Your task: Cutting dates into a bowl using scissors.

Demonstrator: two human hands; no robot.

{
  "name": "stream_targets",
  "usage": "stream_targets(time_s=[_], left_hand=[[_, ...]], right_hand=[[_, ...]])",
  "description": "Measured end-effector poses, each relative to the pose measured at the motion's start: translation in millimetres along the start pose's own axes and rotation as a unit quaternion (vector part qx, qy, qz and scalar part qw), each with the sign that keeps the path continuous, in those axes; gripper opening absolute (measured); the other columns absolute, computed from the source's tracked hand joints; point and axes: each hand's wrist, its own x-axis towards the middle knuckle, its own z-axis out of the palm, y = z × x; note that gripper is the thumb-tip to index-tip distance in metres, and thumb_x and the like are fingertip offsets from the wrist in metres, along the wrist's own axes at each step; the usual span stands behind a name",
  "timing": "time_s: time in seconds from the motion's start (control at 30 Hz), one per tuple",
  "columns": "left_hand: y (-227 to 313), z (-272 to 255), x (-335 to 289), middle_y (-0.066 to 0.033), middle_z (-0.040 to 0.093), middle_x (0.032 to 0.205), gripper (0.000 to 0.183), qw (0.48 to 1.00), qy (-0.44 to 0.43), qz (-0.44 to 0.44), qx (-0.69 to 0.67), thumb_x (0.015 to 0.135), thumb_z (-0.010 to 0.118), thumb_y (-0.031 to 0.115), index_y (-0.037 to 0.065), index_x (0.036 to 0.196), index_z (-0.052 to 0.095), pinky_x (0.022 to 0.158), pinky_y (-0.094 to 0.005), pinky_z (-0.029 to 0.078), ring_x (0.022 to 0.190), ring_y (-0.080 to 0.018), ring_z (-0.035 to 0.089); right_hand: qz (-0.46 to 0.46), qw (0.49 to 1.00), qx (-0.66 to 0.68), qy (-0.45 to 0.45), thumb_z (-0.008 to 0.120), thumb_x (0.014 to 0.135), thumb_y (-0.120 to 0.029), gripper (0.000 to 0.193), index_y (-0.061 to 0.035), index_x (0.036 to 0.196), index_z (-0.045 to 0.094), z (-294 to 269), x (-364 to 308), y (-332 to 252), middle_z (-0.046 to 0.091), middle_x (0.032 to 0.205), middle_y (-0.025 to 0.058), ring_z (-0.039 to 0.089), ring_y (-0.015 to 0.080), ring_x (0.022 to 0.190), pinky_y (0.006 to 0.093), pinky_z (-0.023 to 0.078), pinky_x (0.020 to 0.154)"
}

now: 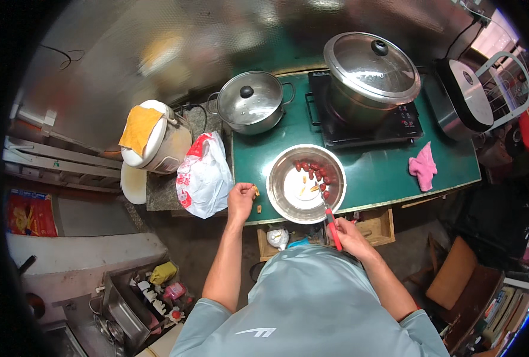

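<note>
Biggest thing here is the green counter (389,172) filling the middle and right of the frame. On it, upper right, a big steel pot with a glass lid (371,74) sits on a black induction cooker (365,125), and a smaller lidded pot (252,101) stands just left of that. Further left, off the counter's edge, there's a rice cooker with a yellow cloth on top (154,137), and a white-and-red plastic bag (202,175) slumps beside it. A pink rag (424,166) lies well right of centre.

The work is at centre frame, in the steel bowl (306,183) near the counter's front edge. Small red fruits (315,169) — dates maybe, too small to say for sure — sit along its upper right wall, with a few pale bits at the bottom.

The right hand (350,235) is closed around a red-handled tool (334,229), its tip reaching over the bowl's lower right rim; looks like a small knife or scissors, can't tell which. The left hand (240,199) sits just left of the bowl, fingers curled around a small yellowish piece (256,191). Another bit (259,209) lies loose on the counter below it.

My take on doing this well — keep the cutting over the bowl so pieces drop in rather than scatter, and keep the left fingertips behind the blade.
</note>
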Motion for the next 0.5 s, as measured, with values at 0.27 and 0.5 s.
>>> stream_targets(time_s=[0.27,0.5], left_hand=[[-27,-5,9,-0.0101,0.069,0.078,0.012,0.97,0.02,0.066,0.235,0.083,0.065,0.006,-0.001,0.093,0.064,0.066,-0.032,0.051,0.07,-0.0181,0.065],[46,34,-12,-0.0161,0.064,0.089,0.013,0.936,0.076,0.289,0.188,0.084,0.059,0.005,0.001,0.095,0.063,0.074,-0.0373,0.051,0.082,-0.0283,0.064]], right_hand=[[-0.013,1.0,0.024,0.004,0.062,0.09,-0.028,0.026,-0.003,0.092,0.055,-1,0,-1,0.056,0.078,-0.0002,0.05,0.0072,0.069,0.0249,0.043,0.064],[-0.025,0.996,0.081,0.034,0.06,0.092,-0.026,0.023,-0.0029,0.093,0.055,-7,-7,-1,0.055,0.077,-0.0007,0.05,0.007,0.068,0.0245,0.042,0.062]])
